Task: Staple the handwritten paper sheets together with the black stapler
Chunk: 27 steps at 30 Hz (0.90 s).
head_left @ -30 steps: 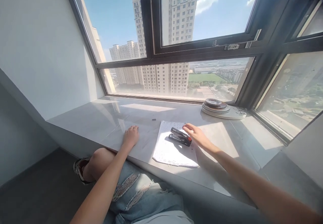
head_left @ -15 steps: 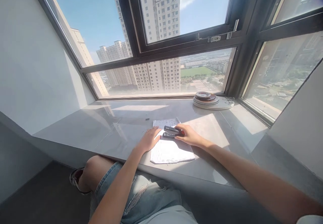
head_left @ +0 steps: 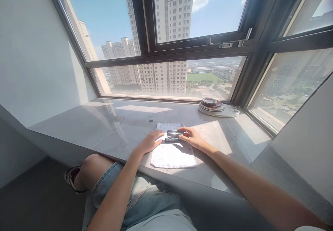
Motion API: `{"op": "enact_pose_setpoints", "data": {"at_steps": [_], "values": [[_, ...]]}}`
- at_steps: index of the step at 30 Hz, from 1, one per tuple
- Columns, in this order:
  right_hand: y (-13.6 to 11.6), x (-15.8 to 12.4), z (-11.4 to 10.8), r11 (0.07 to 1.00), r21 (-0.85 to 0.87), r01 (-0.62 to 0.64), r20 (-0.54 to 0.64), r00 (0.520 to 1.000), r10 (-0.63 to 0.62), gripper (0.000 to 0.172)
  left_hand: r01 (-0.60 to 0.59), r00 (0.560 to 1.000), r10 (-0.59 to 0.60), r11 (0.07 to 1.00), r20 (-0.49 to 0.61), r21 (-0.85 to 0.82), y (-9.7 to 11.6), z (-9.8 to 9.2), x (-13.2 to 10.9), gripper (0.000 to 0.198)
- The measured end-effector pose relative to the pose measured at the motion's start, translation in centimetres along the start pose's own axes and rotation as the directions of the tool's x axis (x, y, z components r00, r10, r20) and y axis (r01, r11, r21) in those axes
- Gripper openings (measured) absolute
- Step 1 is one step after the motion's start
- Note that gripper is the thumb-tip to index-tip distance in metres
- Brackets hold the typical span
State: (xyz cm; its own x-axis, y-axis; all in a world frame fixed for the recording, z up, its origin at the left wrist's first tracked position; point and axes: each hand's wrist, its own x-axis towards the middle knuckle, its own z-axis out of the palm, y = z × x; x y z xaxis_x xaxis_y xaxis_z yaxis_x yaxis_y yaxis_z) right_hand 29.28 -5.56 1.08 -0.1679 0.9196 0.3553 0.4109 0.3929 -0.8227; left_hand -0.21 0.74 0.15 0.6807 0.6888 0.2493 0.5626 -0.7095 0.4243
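Note:
A black stapler (head_left: pixel 173 136) lies across the upper part of a stack of printed paper sheets (head_left: pixel 171 157), its jaw pointing left. Wrapped around the stapler's rear end is my right hand (head_left: pixel 191 137). Flat on the left edge of the paper rests my left hand (head_left: pixel 151 142), fingers stretched toward the stapler's front without visibly gripping anything. A thin pen-like stick (head_left: pixel 183 124) shows at the paper's top right corner, partly hidden behind my right hand.
The paper is on a pale stone windowsill (head_left: pixel 104 134). A small dark piece (head_left: pixel 151 121), perhaps a strip of staples, lies beyond my left hand. Stacked plates (head_left: pixel 212 108) stand at the back right by the window frame (head_left: pixel 166 56). My knee (head_left: pixel 93 161) is below the sill's front edge.
The view has shifted slightly. The stapler has tilted a little in my right hand, its top now catching more sunlight. My left hand stays on the paper's left edge.

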Motion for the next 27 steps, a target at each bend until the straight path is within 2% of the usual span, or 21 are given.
{"op": "enact_pose_setpoints", "data": {"at_steps": [2,6,11,18,23,27], "values": [[0.01,-0.01,-0.33,0.994,0.108,-0.023,-0.003,1.000,0.023,0.024,-0.017,0.999,0.017,1.000,-0.035,-0.026,-0.01,-0.01,-0.07,0.036],[0.33,-0.03,-0.60,0.969,0.235,-0.081,-0.055,0.994,0.097,0.025,-0.050,0.997,0.048,0.998,-0.067,-0.024,0.12,0.01,-0.17,0.036],[0.11,-0.02,-0.36,0.904,0.377,-0.202,0.025,0.978,0.208,0.031,-0.055,0.996,0.055,0.998,-0.066,0.002,0.15,0.03,-0.28,0.038],[0.27,0.19,-0.71,0.849,0.472,-0.236,0.139,0.971,0.193,0.038,-0.064,0.997,0.064,0.998,-0.052,0.005,-0.12,0.15,-0.25,0.041],[0.23,0.19,-0.96,0.817,0.524,-0.239,0.164,0.970,0.179,0.037,-0.077,0.996,0.078,0.997,-0.041,0.006,0.20,-0.04,-0.24,0.040],[-0.47,0.12,-1.05,0.807,0.516,-0.286,0.219,0.955,0.198,0.049,-0.080,0.996,0.080,0.997,-0.040,0.012,0.21,-0.05,-0.21,0.041]]}}
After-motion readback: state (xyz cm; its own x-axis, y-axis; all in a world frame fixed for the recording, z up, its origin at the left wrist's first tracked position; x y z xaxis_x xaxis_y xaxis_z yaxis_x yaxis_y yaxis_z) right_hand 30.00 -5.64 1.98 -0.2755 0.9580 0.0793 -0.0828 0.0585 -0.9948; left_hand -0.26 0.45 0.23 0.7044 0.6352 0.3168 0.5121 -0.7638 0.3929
